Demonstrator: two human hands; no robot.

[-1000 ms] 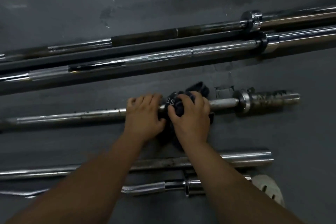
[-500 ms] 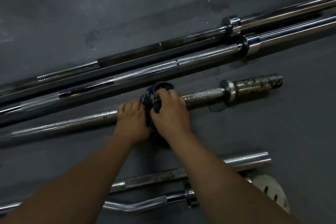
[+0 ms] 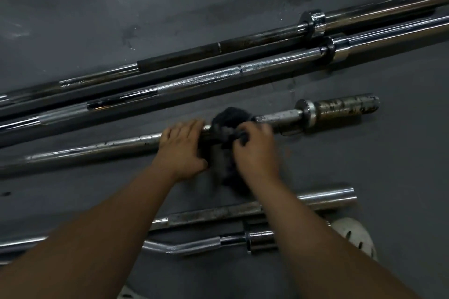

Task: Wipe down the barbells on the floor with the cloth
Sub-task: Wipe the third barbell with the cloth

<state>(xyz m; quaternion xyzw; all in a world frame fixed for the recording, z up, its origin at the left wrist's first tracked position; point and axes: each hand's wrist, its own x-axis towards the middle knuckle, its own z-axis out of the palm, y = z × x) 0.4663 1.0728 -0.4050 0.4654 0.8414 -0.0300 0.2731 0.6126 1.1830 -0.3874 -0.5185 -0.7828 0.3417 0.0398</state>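
Curling over the pitted steel barbell (image 3: 109,150), left hand (image 3: 181,150) grips its shaft while right hand (image 3: 255,150) clutches crumpled dark cloth (image 3: 228,121).

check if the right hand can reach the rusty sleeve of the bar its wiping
Probably yes: the right hand grips the cloth on that bar, with only bare shaft and a collar before the rusty sleeve.

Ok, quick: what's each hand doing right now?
Left hand: grips the middle barbell.
Right hand: holds the cloth against that barbell.
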